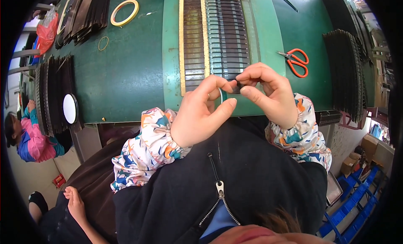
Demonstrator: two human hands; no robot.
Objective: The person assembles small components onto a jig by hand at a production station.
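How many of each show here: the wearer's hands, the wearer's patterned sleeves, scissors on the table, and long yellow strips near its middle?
Hands, left hand and right hand: 2
Patterned sleeves: 2
Red-handled scissors: 1
Long yellow strips: 2
Total: 7

Bright light falls on your left hand [199, 118] and your right hand [273, 96], with soft shadows on them. The green table [136, 72] has a pale shine on your left. Near the round black rim, the blue racks [356, 198] look bent. The tiny dark piece [239, 87] between your hands is hard to make out.
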